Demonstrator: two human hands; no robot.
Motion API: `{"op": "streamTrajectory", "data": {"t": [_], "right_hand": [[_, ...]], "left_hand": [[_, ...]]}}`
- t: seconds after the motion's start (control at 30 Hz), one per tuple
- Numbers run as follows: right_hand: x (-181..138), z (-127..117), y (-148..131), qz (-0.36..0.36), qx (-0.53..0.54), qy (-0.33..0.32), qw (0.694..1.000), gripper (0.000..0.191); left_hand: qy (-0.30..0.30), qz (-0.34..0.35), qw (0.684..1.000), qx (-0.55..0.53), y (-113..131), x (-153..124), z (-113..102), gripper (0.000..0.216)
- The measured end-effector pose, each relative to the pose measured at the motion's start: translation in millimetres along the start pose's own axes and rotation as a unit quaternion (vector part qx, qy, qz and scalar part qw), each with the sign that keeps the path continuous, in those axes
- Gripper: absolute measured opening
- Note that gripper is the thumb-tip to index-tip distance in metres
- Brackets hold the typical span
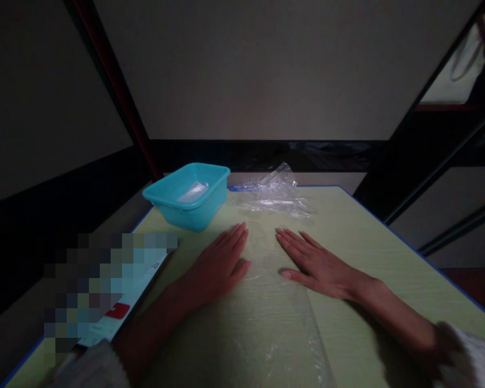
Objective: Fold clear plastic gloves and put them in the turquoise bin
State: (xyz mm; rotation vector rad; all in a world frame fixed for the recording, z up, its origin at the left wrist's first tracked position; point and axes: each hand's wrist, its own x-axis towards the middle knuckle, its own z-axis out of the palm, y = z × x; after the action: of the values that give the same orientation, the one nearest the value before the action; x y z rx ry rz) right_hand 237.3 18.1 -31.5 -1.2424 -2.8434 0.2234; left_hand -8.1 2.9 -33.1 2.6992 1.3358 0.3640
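A clear plastic bag [283, 318] lies flat on the table, running from between my hands toward the near edge. My left hand [220, 264] rests palm down at its left side, fingers stretched out and thumb apart. On the right, my right hand [319, 264] also lies palm down with straight fingers. Neither hand grips anything. Just beyond the fingertips is crumpled clear plastic [277, 191] near the table's far edge; whether it joins the flat bag I cannot tell.
A turquoise plastic basin [214, 207] stands at the back left, with a clear plastic packet [194, 191] inside. At the left edge lies a flat, partly blurred-out item [135, 288]. The pale table [372, 231] has blue edging, and a wall [258, 81] rises behind it.
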Motion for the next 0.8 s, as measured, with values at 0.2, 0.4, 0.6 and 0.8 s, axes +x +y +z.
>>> {"op": "streamTrajectory", "data": {"t": [0.2,0.4,0.6,0.8], "right_hand": [[0.9,2.3,0.9,-0.005,0.004,0.002,1.000,0.074],[1.1,-0.5,-0.9,-0.005,0.004,-0.002,1.000,0.077],[1.3,0.3,-0.4,-0.007,0.010,-0.001,1.000,0.078],[1.2,0.2,-0.9,-0.003,0.010,-0.011,1.000,0.081]], "left_hand": [[-0.078,0.241,0.965,-0.071,46.7,-6.7,-10.6,0.054],[-0.155,0.299,0.933,-0.127,68.6,-13.0,-2.3,0.057],[-0.147,0.310,0.929,-0.136,69.9,-16.2,-1.5,0.056],[-0.162,0.329,0.923,-0.114,77.9,-18.4,-7.2,0.054]]}}
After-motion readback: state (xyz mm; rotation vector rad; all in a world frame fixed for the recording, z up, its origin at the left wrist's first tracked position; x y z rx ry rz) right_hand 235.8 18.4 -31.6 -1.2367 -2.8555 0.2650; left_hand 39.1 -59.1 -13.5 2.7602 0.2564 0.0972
